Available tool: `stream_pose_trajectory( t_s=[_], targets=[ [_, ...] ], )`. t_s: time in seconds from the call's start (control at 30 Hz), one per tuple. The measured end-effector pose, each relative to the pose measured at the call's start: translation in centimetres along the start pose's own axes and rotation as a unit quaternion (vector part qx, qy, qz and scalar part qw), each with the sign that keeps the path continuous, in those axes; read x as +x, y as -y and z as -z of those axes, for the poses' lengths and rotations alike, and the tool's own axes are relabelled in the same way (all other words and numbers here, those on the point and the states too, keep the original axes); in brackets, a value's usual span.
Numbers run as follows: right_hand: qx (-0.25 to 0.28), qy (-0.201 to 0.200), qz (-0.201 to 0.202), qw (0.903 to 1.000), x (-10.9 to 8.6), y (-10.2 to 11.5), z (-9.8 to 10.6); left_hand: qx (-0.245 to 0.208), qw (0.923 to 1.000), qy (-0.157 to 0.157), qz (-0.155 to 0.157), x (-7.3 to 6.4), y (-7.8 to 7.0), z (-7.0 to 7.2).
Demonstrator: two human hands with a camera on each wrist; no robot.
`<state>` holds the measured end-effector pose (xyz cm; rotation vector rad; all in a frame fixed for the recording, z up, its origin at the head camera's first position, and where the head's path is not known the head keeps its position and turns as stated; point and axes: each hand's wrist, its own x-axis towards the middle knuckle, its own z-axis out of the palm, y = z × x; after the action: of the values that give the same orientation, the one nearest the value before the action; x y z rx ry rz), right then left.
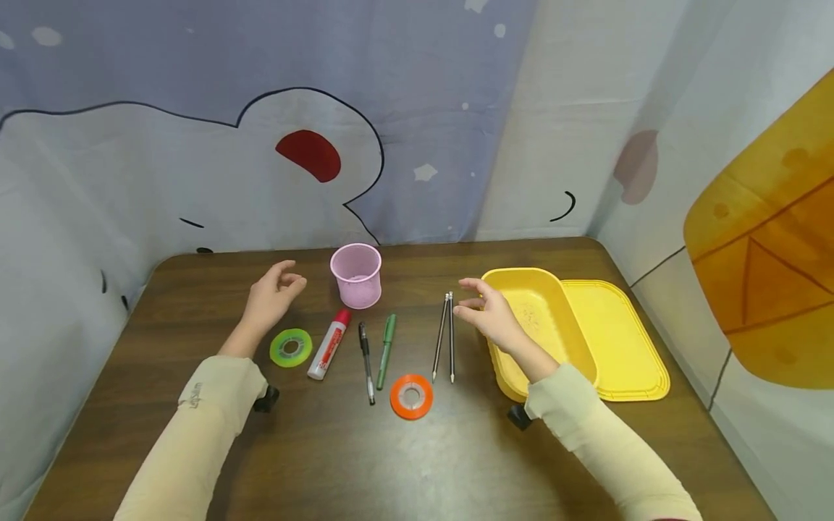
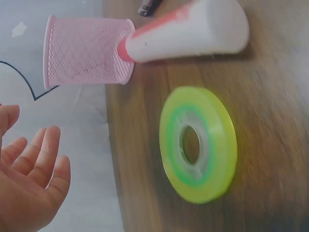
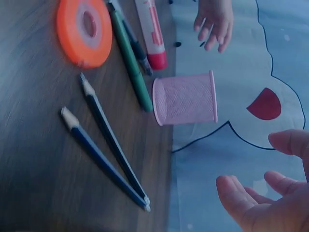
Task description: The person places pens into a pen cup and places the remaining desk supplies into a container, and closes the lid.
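Observation:
My left hand [image 1: 272,295] hovers over the table with relaxed fingers and holds nothing. Below it lies a roll of green tape [image 1: 290,348], with a red-capped glue stick [image 1: 329,344] beside it. Empty too, my right hand [image 1: 490,312] hangs with loosely bent fingers at the left rim of a yellow box [image 1: 573,340]. Two dark pencils [image 3: 108,145] lie just left of it, their far ends together. A pink mesh pen cup [image 1: 356,278] stands upright at the back, between the hands. In the left wrist view the green tape roll [image 2: 198,145] shows large.
Between the glue stick and pencils lie a black pen [image 1: 367,362] and a green pen [image 1: 386,351]. An orange tape roll [image 1: 411,396] is nearer the front. A yellow lid [image 1: 619,340] lies right of the box. Printed curtain [image 1: 417,145] hangs behind the wooden table [image 1: 365,470].

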<state>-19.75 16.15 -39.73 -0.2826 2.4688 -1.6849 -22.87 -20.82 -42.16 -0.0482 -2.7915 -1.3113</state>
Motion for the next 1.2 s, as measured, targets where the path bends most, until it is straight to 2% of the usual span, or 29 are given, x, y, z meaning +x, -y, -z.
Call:
stream_pose_trajectory(
  t_s=[0.17,0.37,0.57,0.73,0.9,1.2],
  targets=[
    [0.034,-0.024,-0.03,0.9987,1.1,-0.1,-1.6,-0.019,0.9997,-0.006,0.017,0.8,-0.5,-0.8],
    [0.081,-0.065,-0.07,0.9921,2.1,-0.7,-3.4,-0.037,0.9987,-0.013,0.032,1.3,-0.7,-1.7],
    [0.091,-0.106,-0.094,0.9858,2.6,-1.7,-4.7,-0.046,0.9977,-0.02,0.046,1.6,-1.0,-2.4],
    [0.068,-0.132,-0.101,0.9838,2.9,-3.0,-5.3,-0.054,0.9968,-0.019,0.056,1.8,-1.2,-2.8],
    [0.038,-0.145,-0.122,0.9811,3.2,-4.1,-5.8,-0.056,0.997,-0.017,0.052,1.9,-1.3,-3.1],
    [0.012,-0.161,-0.144,0.9763,3.3,-4.5,-6.7,-0.057,0.9967,-0.012,0.056,2.3,-1.5,-3.8]
  ],
)
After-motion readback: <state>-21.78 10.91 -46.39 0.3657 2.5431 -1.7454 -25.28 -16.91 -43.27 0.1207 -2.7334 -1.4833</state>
